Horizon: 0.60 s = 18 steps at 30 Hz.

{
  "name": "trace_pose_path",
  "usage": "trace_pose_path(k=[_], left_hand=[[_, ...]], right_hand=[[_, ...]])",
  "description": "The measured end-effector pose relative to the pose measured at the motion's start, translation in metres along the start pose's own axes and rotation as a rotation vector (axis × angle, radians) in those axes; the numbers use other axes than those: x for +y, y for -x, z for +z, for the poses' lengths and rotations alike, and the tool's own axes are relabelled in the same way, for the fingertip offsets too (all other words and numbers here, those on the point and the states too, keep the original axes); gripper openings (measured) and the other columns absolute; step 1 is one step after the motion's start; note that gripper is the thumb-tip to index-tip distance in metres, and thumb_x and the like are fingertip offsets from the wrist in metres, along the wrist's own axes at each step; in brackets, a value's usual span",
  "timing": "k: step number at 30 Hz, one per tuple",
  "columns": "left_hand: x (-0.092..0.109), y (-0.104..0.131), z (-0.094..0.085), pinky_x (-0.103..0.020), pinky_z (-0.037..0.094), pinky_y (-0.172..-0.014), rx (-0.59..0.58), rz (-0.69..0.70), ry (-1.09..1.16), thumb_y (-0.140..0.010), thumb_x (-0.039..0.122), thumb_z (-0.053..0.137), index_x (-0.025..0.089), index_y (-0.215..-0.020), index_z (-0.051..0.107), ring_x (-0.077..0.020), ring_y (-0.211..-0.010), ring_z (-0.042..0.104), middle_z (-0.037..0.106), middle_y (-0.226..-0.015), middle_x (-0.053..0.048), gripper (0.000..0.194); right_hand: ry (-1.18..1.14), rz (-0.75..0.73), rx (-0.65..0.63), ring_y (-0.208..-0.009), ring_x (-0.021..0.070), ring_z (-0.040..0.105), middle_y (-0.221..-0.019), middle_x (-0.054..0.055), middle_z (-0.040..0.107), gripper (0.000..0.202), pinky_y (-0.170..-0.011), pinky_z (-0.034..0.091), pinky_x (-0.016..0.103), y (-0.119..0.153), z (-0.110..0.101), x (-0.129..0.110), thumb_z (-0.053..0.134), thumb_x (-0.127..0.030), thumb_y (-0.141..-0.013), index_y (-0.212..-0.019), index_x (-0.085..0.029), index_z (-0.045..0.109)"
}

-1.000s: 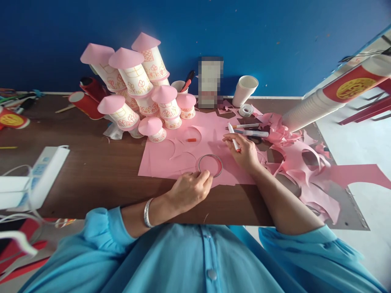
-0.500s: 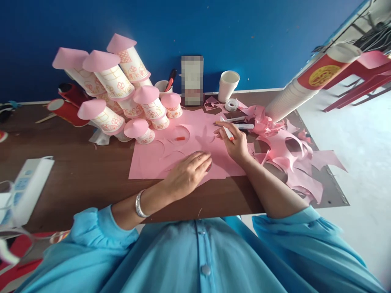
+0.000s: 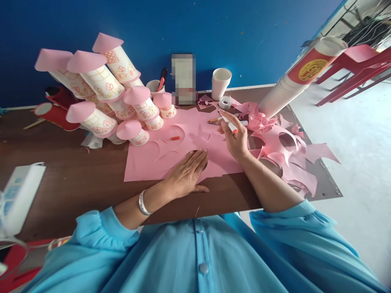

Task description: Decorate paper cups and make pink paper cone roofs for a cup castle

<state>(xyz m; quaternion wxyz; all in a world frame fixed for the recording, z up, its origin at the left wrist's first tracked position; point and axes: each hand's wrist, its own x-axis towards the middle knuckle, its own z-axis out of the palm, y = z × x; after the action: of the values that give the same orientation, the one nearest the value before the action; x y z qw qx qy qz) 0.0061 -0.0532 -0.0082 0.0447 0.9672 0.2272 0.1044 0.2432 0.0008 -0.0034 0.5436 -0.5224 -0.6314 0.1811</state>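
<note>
My left hand (image 3: 187, 174) lies flat with fingers stretched out and thumb apart, at the front of the pink paper (image 3: 143, 165). A dark round shape shows at its fingertips; whether it is a hole or an object I cannot tell. My right hand (image 3: 236, 138) is closed around a white marker (image 3: 226, 120) with an orange end, above the paper's right part. An orange cap (image 3: 174, 138) rests inside one of the curved outlines on the paper. Behind the right hand lie an orange pencil (image 3: 214, 119) and another white pen (image 3: 243, 123).
Paper-cup towers (image 3: 99, 83) with pink cone roofs stand at the left. Pink paper scraps (image 3: 271, 140) and a tall leaning cup stack (image 3: 282, 95) are on the right. A tape roll (image 3: 225, 102), a white cup (image 3: 220, 83) and a blurred upright panel (image 3: 184, 79) stand at the back.
My left hand has flattened, and its thumb now shows spread toward the table edge. The right hand keeps the marker, its fingers slightly raised. The whole view has shifted a little.
</note>
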Motion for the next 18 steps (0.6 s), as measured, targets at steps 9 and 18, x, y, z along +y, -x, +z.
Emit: trace_pose_path(k=[9,18], left_hand=[[0.001,-0.001,-0.001,-0.058,0.033,-0.126,-0.027,-0.005,0.014,-0.086,0.065,0.069,0.0,-0.154,0.035,-0.0417,-0.155,0.034,0.037,-0.163,-0.032,0.1],[0.006,-0.009,-0.011,-0.05,0.031,-0.128,-0.114,-0.092,0.04,-0.108,0.029,0.039,0.0,-0.152,0.041,-0.0353,-0.156,0.034,0.038,-0.165,-0.024,0.053]], right_hand=[[-0.058,-0.007,0.16,-0.074,0.0206,0.074,-0.104,0.007,0.073,0.049,-0.066,0.065,0.041,-0.017,-0.023,0.003,0.038,-0.057,-0.108,-0.149,-0.034,0.048],[-0.14,-0.021,0.237,-0.066,0.0176,0.07,-0.091,0.004,0.072,0.038,-0.058,0.061,0.035,-0.024,-0.039,-0.002,0.043,-0.055,-0.107,-0.128,-0.031,0.064]])
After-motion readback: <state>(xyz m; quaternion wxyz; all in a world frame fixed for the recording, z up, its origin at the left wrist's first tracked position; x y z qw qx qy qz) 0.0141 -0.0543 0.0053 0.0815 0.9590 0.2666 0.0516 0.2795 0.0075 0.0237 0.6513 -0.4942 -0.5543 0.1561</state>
